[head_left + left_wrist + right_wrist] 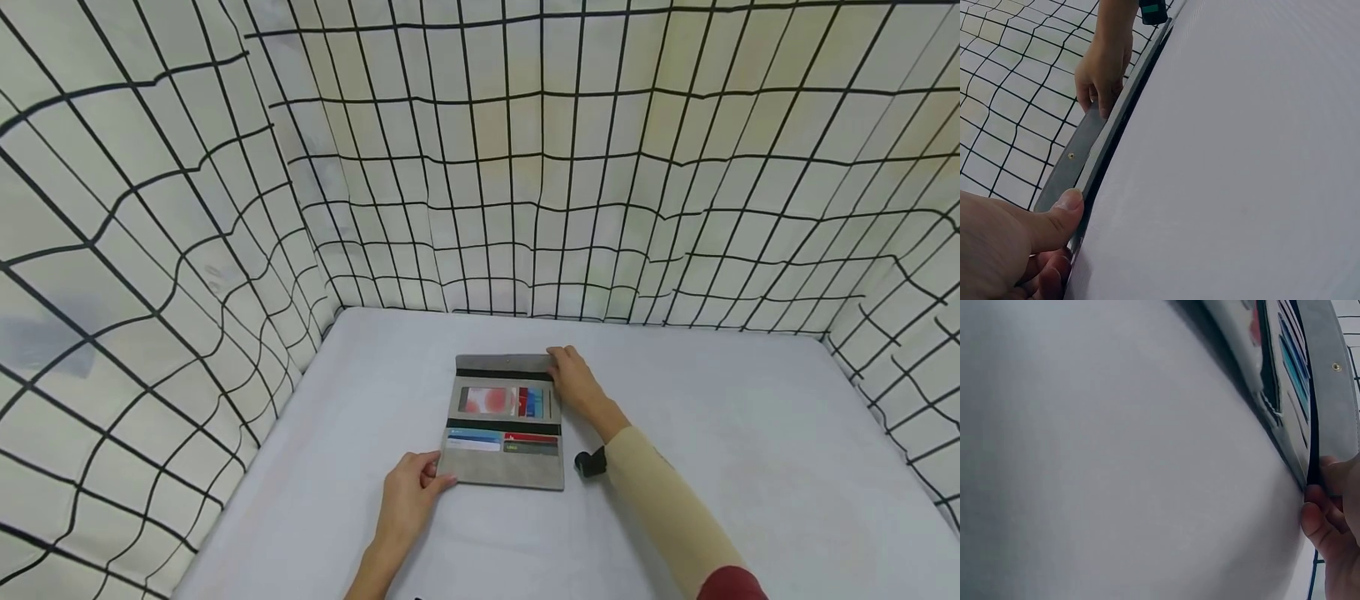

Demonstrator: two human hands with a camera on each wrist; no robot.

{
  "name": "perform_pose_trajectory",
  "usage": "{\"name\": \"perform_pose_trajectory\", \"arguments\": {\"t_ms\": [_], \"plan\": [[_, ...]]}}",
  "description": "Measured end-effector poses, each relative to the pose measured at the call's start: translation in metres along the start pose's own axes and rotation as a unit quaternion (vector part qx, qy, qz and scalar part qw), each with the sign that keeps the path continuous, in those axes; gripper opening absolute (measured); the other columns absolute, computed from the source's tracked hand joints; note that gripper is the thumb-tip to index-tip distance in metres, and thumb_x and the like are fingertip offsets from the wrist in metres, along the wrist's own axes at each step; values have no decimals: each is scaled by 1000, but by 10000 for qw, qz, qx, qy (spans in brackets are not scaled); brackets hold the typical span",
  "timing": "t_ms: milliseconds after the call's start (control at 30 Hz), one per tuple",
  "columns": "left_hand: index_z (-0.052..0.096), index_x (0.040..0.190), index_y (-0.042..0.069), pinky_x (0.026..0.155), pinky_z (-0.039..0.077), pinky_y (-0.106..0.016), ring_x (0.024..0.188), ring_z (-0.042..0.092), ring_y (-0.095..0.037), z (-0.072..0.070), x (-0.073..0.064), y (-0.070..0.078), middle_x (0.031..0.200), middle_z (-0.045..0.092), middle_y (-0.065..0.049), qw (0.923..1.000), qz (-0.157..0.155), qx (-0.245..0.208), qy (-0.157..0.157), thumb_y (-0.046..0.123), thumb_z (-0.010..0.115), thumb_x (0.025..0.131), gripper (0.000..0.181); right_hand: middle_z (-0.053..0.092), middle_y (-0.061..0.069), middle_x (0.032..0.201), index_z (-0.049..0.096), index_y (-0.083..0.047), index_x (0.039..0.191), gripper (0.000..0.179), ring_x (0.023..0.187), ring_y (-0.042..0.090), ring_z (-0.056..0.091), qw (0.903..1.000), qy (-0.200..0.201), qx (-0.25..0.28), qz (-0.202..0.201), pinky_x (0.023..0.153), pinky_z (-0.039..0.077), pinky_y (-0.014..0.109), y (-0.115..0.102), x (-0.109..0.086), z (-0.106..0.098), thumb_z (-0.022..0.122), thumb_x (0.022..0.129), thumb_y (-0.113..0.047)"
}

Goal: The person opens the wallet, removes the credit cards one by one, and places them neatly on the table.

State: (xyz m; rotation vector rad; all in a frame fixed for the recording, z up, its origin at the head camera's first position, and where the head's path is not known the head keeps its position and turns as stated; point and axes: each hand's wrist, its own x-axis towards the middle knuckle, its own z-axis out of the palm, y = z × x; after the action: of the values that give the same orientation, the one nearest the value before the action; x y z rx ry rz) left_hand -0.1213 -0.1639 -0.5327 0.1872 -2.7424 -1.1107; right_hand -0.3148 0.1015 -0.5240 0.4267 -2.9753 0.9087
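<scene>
A grey wallet (498, 473) lies unfolded on the white table, its inner side up. Several cards fill its slots, among them a blue card (474, 434) and a red card (529, 437). Above them, a pocket holds a card with pink spots (487, 401). My left hand (405, 493) pinches the lower left edge, thumb on top, as the left wrist view also shows. At the upper right corner, my right hand (579, 385) grips the wallet beside its top flap (498, 363). A small brass snap (1336, 367) shows on that flap in the right wrist view.
The white table (757, 433) extends around the wallet. Black netting (540, 158) over pale walls encloses its back and sides. A small black device (591, 463) sits at the right wrist, by the beige sleeve (667, 508).
</scene>
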Motion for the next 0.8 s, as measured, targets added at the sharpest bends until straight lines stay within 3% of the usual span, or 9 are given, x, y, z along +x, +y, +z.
{"name": "perform_pose_trajectory", "arguments": {"t_ms": [267,567,800], "plan": [[71,116,-1,63,42,-18,75,47,-10,1,0,-1,86,55,-1,9999,65,100,-87,16,82,81,40,57,19,130,49,0,142,42,119,31,58,9999,-145,82,38,105,48,46,0,-1,-7,55,104,-17],[72,114,-2,62,39,-18,74,46,-9,3,0,-4,85,54,-1,9999,163,45,-32,17,84,81,40,57,20,127,45,0,145,49,113,31,60,9992,-44,241,302,98,53,45,-2,-6,-13,60,101,-16],[69,119,-4,61,36,-21,75,43,-11,3,0,-1,88,53,-3,9998,91,94,-164,25,84,80,51,61,20,117,47,4,143,51,101,29,62,9993,104,280,242,88,54,43,3,-13,-17,63,99,-14]]}}
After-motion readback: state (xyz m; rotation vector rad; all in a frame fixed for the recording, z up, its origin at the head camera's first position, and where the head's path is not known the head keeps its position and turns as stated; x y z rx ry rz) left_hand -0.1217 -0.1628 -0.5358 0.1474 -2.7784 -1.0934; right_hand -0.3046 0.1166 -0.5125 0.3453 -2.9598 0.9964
